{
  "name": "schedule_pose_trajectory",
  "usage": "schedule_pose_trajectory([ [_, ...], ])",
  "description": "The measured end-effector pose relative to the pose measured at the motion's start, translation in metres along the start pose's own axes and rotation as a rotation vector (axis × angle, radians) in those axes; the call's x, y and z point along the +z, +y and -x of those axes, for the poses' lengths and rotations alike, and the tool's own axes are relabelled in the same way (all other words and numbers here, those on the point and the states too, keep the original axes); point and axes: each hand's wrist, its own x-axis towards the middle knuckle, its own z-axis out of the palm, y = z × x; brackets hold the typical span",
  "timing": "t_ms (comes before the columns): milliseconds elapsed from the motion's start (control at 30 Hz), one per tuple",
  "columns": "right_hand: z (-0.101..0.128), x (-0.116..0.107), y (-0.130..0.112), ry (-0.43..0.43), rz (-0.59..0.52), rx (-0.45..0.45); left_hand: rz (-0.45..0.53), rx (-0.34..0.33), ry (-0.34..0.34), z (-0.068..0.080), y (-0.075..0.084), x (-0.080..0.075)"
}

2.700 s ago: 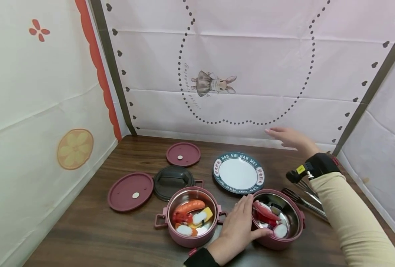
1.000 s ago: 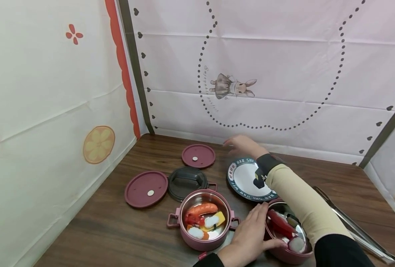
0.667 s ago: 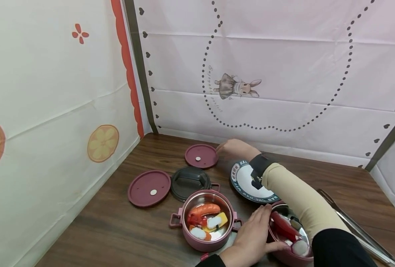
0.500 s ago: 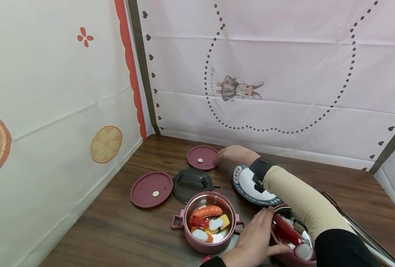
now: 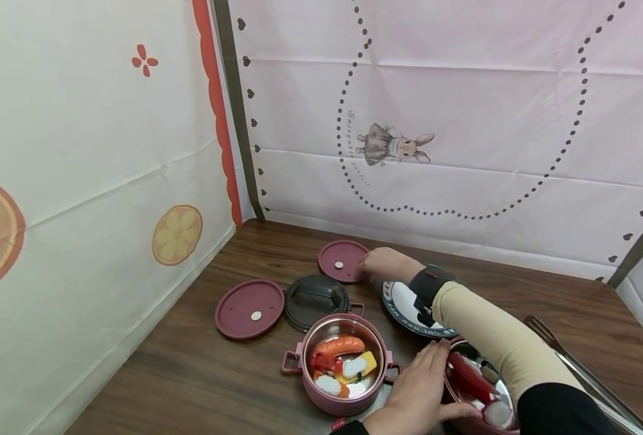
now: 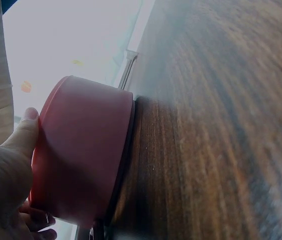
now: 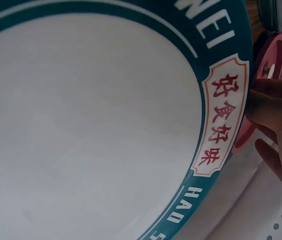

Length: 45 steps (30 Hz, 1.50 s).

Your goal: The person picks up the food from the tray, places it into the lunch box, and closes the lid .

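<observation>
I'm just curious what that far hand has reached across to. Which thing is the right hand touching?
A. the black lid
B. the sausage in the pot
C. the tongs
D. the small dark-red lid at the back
D: the right hand has its fingertips on the edge of the small dark-red lid, beyond the plate.

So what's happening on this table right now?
A person's right hand reaches across the plate and touches the edge of the small maroon lid at the back. The left hand grips the near right pot. Another pot, filled with toy food, stands open beside it.
</observation>
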Motion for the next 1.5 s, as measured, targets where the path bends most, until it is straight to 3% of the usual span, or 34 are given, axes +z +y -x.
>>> schedule_pose_trajectory([
  [133,0.003,0.002,0.002,-0.001,0.04,0.008,0.011,-0.007,-0.02,0.0,0.001,-0.001],
  [267,0.011,-0.004,0.003,0.027,-0.008,0.029,0.035,-0.021,-0.047,-0.001,0.002,-0.001],
  [467,0.027,-0.02,0.001,0.064,-0.04,0.056,0.019,-0.022,-0.02,0.0,0.001,0.0],
  [700,0.054,-0.035,0.002,0.103,-0.055,0.112,0.076,-0.053,-0.025,-0.002,0.001,0.001],
  [933,0.094,-0.057,-0.009,0.125,-0.005,0.118,0.091,-0.065,-0.042,-0.003,0.001,0.002],
  [1133,0.139,-0.076,-0.03,0.117,-0.034,0.174,0.029,-0.019,0.014,-0.002,0.001,0.002],
  [1300,0.174,-0.081,-0.045,0.167,-0.059,0.207,0.007,-0.012,0.061,0.0,0.001,0.002],
  [1500,0.216,-0.082,-0.065,0.218,-0.109,0.244,0.055,-0.024,0.049,-0.002,0.001,0.003],
])
